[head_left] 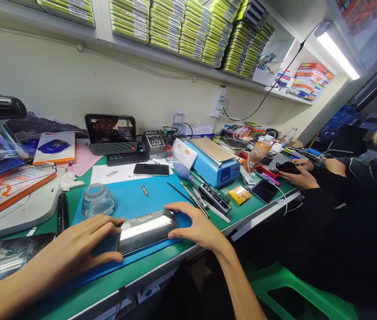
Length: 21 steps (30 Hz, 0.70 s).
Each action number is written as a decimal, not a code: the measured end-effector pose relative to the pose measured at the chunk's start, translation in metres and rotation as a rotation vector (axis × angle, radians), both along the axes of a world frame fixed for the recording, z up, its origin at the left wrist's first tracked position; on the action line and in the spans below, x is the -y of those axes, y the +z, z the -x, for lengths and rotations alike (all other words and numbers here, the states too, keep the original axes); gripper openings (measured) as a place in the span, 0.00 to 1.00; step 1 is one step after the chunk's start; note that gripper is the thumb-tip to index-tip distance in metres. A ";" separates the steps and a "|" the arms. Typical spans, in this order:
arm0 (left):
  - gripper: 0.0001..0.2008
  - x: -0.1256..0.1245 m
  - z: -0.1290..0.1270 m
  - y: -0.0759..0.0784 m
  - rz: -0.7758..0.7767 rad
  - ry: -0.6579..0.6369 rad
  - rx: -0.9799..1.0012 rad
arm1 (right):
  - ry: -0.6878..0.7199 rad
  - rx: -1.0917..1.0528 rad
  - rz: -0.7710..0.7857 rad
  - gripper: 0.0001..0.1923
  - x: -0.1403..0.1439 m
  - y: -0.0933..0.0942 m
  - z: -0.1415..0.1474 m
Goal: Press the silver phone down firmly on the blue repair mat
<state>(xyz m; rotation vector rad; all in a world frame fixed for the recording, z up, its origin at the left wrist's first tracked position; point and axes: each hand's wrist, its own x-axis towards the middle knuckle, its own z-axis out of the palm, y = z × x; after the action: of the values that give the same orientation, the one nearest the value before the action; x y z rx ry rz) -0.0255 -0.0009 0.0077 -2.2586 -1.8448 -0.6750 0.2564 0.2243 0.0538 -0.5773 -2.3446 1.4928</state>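
A smartphone (148, 232) with a glossy dark face lies sideways on the blue mat (129, 189), a bright reflection across it. My left hand (86, 238) grips its left end, fingers at the far corner and thumb at the near one. At the opposite end, my right hand (197, 224) holds the phone between thumb and fingers. Just beyond my left hand stands a clear glass jar (99, 202). A small brass-coloured tip (145, 191) rests on the mat behind the phone. Right of it lie tweezers and a black pen-like tool (214, 198).
A blue heating plate machine (213, 166), another phone (151, 169), a smart display (111, 133) and a yellow box (239, 194) stand farther back. On the right, a person's hands (300, 175) hold a dark phone. A green stool (295, 284) is below the bench.
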 end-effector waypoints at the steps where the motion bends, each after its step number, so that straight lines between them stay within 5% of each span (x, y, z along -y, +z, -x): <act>1: 0.21 0.000 0.000 0.001 0.004 0.000 0.000 | 0.001 0.001 -0.004 0.35 0.000 0.000 0.000; 15: 0.23 -0.004 -0.007 0.017 -0.127 -0.026 -0.119 | 0.022 -0.006 -0.038 0.34 0.000 -0.002 0.000; 21: 0.23 -0.004 -0.005 0.012 -0.144 -0.035 -0.121 | 0.004 0.006 -0.030 0.35 0.000 -0.002 0.000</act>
<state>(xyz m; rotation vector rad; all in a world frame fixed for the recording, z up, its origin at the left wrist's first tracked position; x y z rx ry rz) -0.0200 0.0028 0.0196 -2.1929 -1.6508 -0.6386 0.2563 0.2243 0.0513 -0.5706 -2.3691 1.4574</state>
